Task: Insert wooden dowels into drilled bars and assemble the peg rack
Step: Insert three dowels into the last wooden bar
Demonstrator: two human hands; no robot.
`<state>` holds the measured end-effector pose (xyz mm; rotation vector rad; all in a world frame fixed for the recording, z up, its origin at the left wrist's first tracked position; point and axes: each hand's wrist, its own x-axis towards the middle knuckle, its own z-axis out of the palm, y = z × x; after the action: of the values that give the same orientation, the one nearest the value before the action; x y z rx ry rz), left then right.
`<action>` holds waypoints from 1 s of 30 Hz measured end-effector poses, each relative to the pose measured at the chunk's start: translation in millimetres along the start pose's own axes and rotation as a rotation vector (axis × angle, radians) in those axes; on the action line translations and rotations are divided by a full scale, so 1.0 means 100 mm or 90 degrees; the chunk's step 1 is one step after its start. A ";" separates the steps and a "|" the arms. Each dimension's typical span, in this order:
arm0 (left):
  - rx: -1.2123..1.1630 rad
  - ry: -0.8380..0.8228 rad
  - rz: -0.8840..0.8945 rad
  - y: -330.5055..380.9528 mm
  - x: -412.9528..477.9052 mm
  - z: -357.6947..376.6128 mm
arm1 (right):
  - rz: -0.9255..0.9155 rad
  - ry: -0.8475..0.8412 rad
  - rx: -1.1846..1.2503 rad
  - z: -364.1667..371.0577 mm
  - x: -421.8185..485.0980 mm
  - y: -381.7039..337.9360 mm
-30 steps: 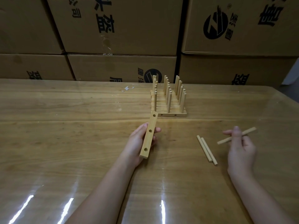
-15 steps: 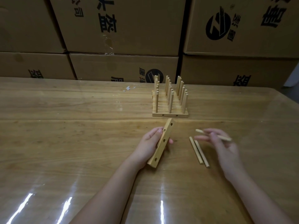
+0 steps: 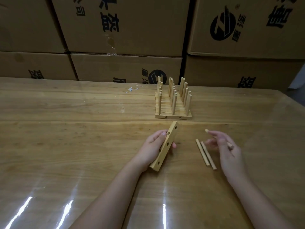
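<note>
Bar point(image 3: 163, 153) tilted upward in left hand's point(image 3: 151, 147) grip, right hand point(image 3: 228, 152) pinching 1 dowel point(image 3: 206, 130)

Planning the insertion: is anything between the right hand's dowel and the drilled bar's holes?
Nothing visible blocks it. The drilled bar turns its empty holes toward the held dowel. Two loose dowels lie on the table between left hand and right hand, likely below the path.

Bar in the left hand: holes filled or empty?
Empty. The drilled bar gripped by the left hand shows only open dark holes; the right hand holds one dowel apart from it.
</note>
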<state>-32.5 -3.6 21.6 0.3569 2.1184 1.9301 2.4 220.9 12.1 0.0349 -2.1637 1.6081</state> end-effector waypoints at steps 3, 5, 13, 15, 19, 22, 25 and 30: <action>-0.007 -0.020 -0.001 0.01 -0.01 -0.01 | 0.095 0.079 0.225 -0.06 0.06 0.04; -0.035 -0.045 -0.002 0.01 -0.03 -0.03 | 0.147 0.068 0.374 -0.07 0.10 0.05; -0.096 -0.089 0.002 0.05 -0.05 -0.07 | 0.180 -0.058 0.336 0.02 0.03 -0.06; -0.058 -0.101 0.004 0.05 -0.06 -0.06 | 0.147 -0.065 0.244 0.09 -0.01 -0.08; -0.038 -0.100 0.004 0.05 -0.06 -0.01 | 0.070 -0.068 0.111 0.16 -0.06 -0.04; -0.026 -0.098 0.003 0.06 -0.05 0.00 | 0.041 -0.062 0.072 0.15 -0.06 0.01; -0.015 -0.098 0.002 0.05 -0.05 0.01 | 0.025 -0.065 0.042 0.16 -0.06 0.04; -0.028 -0.092 -0.009 0.03 -0.04 0.02 | -0.017 -0.056 -0.032 0.15 -0.09 0.09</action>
<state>-28.0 -3.2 24.2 0.4570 1.9795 1.8798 2.5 207.8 -2.9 0.1209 -2.2596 1.5631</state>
